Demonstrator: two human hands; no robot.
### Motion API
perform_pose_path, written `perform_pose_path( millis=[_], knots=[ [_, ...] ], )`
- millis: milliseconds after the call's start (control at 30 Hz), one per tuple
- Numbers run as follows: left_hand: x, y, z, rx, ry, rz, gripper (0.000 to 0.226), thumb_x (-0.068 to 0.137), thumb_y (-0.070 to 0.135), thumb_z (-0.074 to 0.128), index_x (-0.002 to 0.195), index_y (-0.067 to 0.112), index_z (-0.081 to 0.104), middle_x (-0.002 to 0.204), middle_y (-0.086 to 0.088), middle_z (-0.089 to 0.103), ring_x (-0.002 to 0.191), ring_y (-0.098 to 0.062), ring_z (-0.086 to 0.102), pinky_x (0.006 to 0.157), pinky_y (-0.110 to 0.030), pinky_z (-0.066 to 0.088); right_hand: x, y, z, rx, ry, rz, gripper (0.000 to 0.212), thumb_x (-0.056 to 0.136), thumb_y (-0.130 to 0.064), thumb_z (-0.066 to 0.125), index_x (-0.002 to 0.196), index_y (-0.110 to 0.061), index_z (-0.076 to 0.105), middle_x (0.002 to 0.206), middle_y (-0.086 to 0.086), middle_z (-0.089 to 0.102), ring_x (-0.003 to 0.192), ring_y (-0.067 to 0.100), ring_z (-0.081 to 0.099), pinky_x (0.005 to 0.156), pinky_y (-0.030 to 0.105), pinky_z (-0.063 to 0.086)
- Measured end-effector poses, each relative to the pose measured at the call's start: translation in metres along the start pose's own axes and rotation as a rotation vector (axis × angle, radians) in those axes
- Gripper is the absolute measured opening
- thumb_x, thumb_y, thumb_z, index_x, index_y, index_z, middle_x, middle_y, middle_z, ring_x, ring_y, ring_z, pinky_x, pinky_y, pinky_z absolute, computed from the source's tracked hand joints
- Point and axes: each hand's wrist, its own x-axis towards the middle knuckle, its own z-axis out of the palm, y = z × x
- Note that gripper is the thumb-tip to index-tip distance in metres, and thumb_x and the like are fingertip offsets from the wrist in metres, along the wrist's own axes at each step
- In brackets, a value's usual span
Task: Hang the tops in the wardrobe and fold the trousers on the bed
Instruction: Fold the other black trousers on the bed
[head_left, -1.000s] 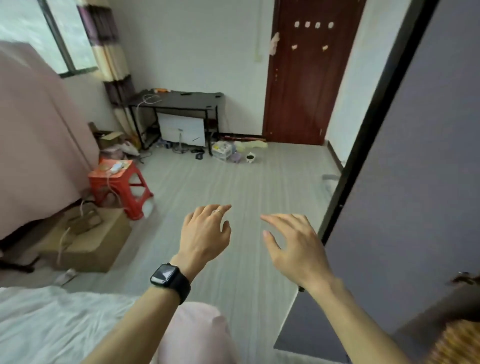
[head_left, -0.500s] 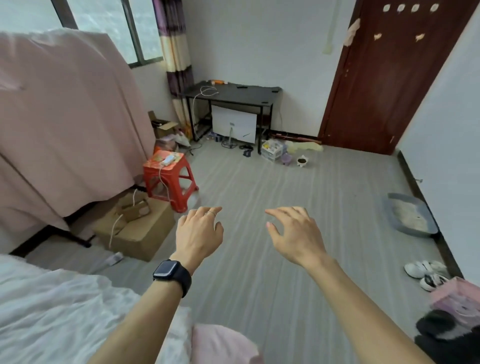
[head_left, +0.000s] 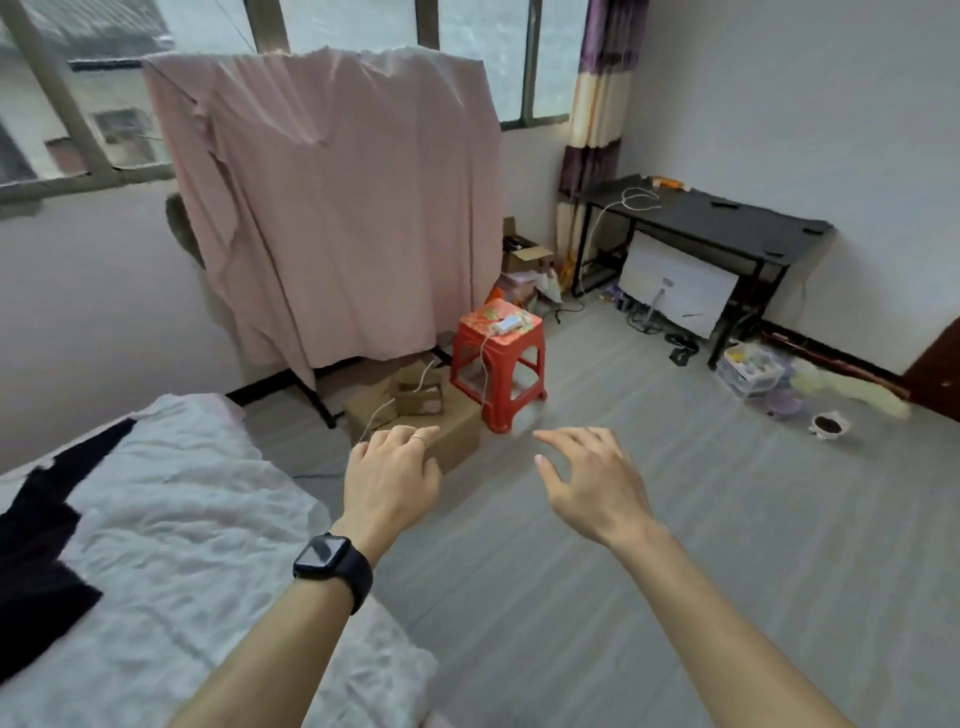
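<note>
The bed (head_left: 171, 519) carries a black garment (head_left: 36, 571) on its left side. The garment is probably soft, light and limp, best gathered at a waistband or shoulders. Just off the bed's right edge, the left hand (head_left: 387, 483) and right hand (head_left: 592, 483) hover spread and empty.

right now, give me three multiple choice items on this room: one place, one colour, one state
1. Where does the black garment lie? A) on the bed B) on the desk C) on the floor
2. What colour is the plastic stool? A) blue B) red C) green
3. How are the left hand and right hand? A) gripping a hanger B) folding trousers C) open, empty

1 A: it lies spread on the bed. 2 B: its legs are plainly red. 3 C: both hover with fingers spread, holding nothing.
</note>
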Motion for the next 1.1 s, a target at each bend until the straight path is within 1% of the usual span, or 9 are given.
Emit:
perform_pose_path(
  millis=[133, 233, 300, 433, 533, 733, 833, 967, 1100],
  knots=[
    [0.035, -0.027, 0.007, 0.06, 0.028, -0.198, 0.048, 0.095, 0.035, 0.049, 0.143, 0.035, 0.053, 0.139, 0.01, 0.057, 0.129, -0.019, 0.05, 0.102, -0.037, 0.037, 0.085, -0.002, 0.029, 0.041, -0.068, -0.206, 0.039, 0.098, -0.048, 0.051, 0.136, -0.04, 0.058, 0.134, -0.016, 0.059, 0.13, 0.011, 0.041, 0.103, 0.036, 0.039],
    [0.07, -0.038, 0.006, 0.091, 0.062, -0.424, 0.05, 0.096, 0.033, 0.047, 0.146, 0.034, 0.049, 0.141, 0.01, 0.055, 0.13, -0.018, 0.048, 0.102, -0.037, 0.036, 0.165, -0.009, 0.043, 0.073, -0.178, -0.38, 0.041, 0.098, -0.049, 0.051, 0.138, -0.041, 0.056, 0.135, -0.016, 0.059, 0.132, 0.013, 0.041, 0.104, 0.037, 0.039],
    [0.077, -0.046, -0.002, 0.093, 0.048, -0.503, 0.05, 0.097, 0.033, 0.045, 0.146, 0.034, 0.049, 0.14, 0.01, 0.055, 0.13, -0.017, 0.048, 0.101, -0.037, 0.036, 0.189, -0.019, 0.045, 0.076, -0.168, -0.464, 0.04, 0.098, -0.048, 0.052, 0.137, -0.041, 0.057, 0.135, -0.016, 0.059, 0.132, 0.015, 0.042, 0.103, 0.036, 0.039],
    [0.09, -0.049, -0.008, 0.087, 0.103, -0.655, 0.047, 0.098, 0.033, 0.047, 0.145, 0.033, 0.051, 0.142, 0.009, 0.055, 0.132, -0.018, 0.046, 0.106, -0.036, 0.035, 0.239, -0.033, 0.051, 0.08, -0.208, -0.598, 0.04, 0.099, -0.047, 0.051, 0.138, -0.04, 0.057, 0.134, -0.018, 0.059, 0.131, 0.015, 0.043, 0.101, 0.034, 0.04],
    [0.092, -0.065, -0.016, 0.105, 0.133, -0.762, 0.048, 0.098, 0.035, 0.045, 0.146, 0.034, 0.05, 0.144, 0.01, 0.053, 0.133, -0.016, 0.047, 0.107, -0.035, 0.034, 0.269, -0.06, 0.058, 0.103, -0.241, -0.71, 0.042, 0.098, -0.047, 0.05, 0.139, -0.04, 0.055, 0.135, -0.018, 0.058, 0.132, 0.015, 0.041, 0.102, 0.034, 0.04],
    [0.071, -0.101, -0.035, 0.111, 0.182, -0.954, 0.048, 0.098, 0.034, 0.045, 0.146, 0.035, 0.049, 0.145, 0.011, 0.052, 0.135, -0.017, 0.044, 0.109, -0.036, 0.032, 0.29, -0.135, 0.084, 0.12, -0.329, -0.922, 0.043, 0.1, -0.045, 0.047, 0.142, -0.038, 0.052, 0.136, -0.017, 0.057, 0.132, 0.018, 0.041, 0.101, 0.037, 0.04],
    [0.058, -0.131, -0.044, 0.114, 0.189, -1.04, 0.047, 0.1, 0.035, 0.044, 0.146, 0.033, 0.049, 0.144, 0.01, 0.052, 0.133, -0.018, 0.045, 0.107, -0.035, 0.034, 0.296, -0.18, 0.102, 0.137, -0.36, -1.024, 0.044, 0.1, -0.046, 0.046, 0.143, -0.039, 0.05, 0.138, -0.017, 0.056, 0.133, 0.019, 0.039, 0.101, 0.037, 0.039],
    [0.051, -0.19, -0.051, 0.143, 0.218, -1.118, 0.046, 0.1, 0.038, 0.044, 0.146, 0.033, 0.05, 0.143, 0.009, 0.053, 0.128, -0.02, 0.048, 0.103, -0.036, 0.037, 0.309, -0.239, 0.137, 0.141, -0.396, -1.107, 0.045, 0.101, -0.049, 0.045, 0.145, -0.039, 0.048, 0.141, -0.016, 0.055, 0.135, 0.019, 0.04, 0.106, 0.037, 0.038],
    [0.069, -0.28, -0.065, 0.115, 0.259, -1.193, 0.048, 0.099, 0.038, 0.044, 0.147, 0.033, 0.048, 0.146, 0.006, 0.051, 0.131, -0.022, 0.046, 0.105, -0.038, 0.034, 0.347, -0.323, 0.187, 0.135, -0.418, -1.166, 0.046, 0.102, -0.049, 0.044, 0.146, -0.038, 0.048, 0.142, -0.013, 0.055, 0.135, 0.02, 0.039, 0.104, 0.039, 0.038]
  ],
)
